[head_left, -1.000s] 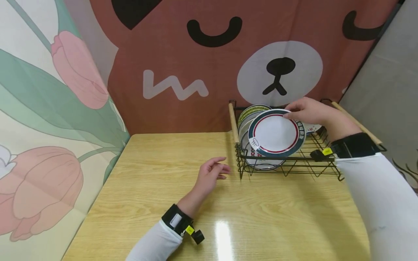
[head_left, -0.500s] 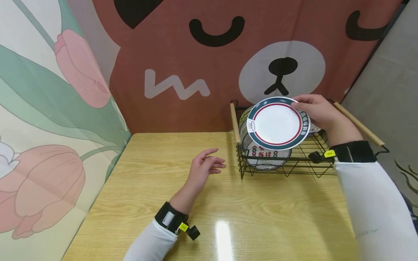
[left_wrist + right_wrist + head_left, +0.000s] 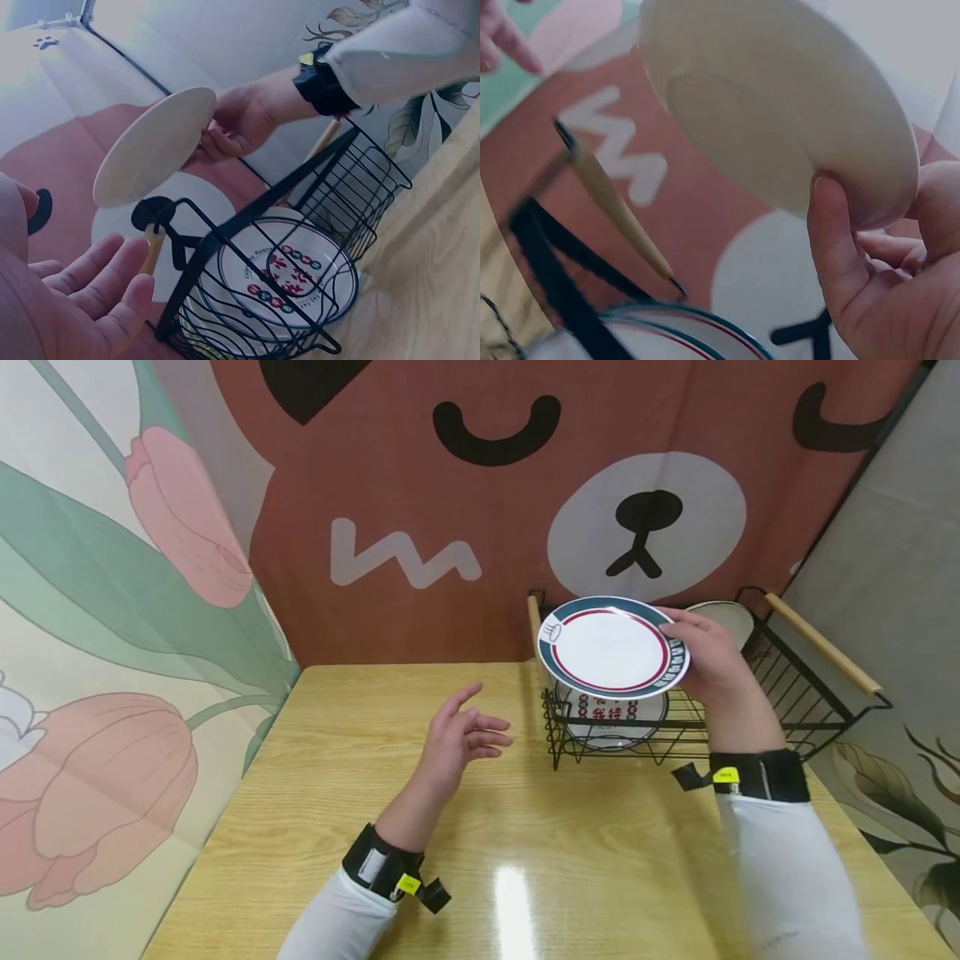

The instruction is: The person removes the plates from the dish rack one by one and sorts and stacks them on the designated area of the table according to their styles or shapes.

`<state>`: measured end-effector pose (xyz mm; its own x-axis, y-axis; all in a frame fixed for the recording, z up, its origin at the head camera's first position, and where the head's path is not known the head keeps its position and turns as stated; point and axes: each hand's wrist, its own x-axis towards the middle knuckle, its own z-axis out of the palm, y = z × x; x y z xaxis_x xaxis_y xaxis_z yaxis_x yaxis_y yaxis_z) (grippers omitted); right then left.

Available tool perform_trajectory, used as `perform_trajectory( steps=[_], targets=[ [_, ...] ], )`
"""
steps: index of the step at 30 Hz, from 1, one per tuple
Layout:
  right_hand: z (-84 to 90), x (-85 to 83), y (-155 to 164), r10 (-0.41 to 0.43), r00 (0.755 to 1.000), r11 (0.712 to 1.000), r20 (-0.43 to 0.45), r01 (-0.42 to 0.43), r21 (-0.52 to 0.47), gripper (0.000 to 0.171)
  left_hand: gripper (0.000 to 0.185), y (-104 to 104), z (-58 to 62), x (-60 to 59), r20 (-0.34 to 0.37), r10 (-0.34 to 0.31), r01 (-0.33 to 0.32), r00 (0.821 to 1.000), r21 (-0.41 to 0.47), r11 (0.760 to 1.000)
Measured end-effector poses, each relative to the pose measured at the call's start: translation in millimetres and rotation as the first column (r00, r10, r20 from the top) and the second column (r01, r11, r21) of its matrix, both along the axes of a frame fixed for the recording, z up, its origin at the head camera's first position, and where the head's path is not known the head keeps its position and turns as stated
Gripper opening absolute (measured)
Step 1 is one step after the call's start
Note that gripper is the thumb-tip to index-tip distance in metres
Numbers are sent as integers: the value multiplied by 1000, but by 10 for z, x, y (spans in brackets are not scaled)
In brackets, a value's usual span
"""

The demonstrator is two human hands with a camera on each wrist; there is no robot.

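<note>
Fingers of the left hand (image 3: 461,739) are spread and relaxed, grasping nothing; it hovers above the wooden table (image 3: 360,793), palm turned toward the rack on its right. Just right of it stands the black wire dish rack (image 3: 787,702), and upright in the rack's near end leans a plate with red characters (image 3: 611,714), with at least one more plate edge behind it in the left wrist view. Above that end of the rack the right hand (image 3: 712,664) grips a plate with a dark green and red rim (image 3: 607,647) by its right edge, thumb on top and fingers curled beneath, as the right wrist view shows. This plate is in the air, nearly level, tilted slightly, clear of the rack and well apart from the left hand.

As a judgement: the hold is at one edge only, so the plate's weight hangs away from the fingers; it could tip or slide out and fall on the plates below. Its low left edge might also clip the rack's wooden handle (image 3: 534,627) if it drops a little.

Behind the right hand a pale dish (image 3: 723,614) is mostly hidden, and I cannot tell its pattern. How many plates stand in the rack is unclear, since the held plate covers them. The rack's far right corner lies behind the right sleeve's wristband.
</note>
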<state>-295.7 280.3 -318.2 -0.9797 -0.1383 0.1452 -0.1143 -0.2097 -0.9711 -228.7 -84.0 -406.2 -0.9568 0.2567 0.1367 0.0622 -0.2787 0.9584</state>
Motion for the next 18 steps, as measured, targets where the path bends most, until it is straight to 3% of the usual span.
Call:
perform_trajectory(
  steps=[4,7,18],
  targets=[
    [-124,136,-196,60,998,988,-16,-62,-140,31,50,-9,48,30,-12,-27,28,1000,27,999],
    [-198,216,-341,48,999,980,-6,-48,-192,35,52,-14,71,46,-16,-43,43,999,44,998],
    [-396,414,-806,15,1000,977,-19,-19,-213,45,56,-37,202,166,-4,-63,63,998,70,996]
  ],
)
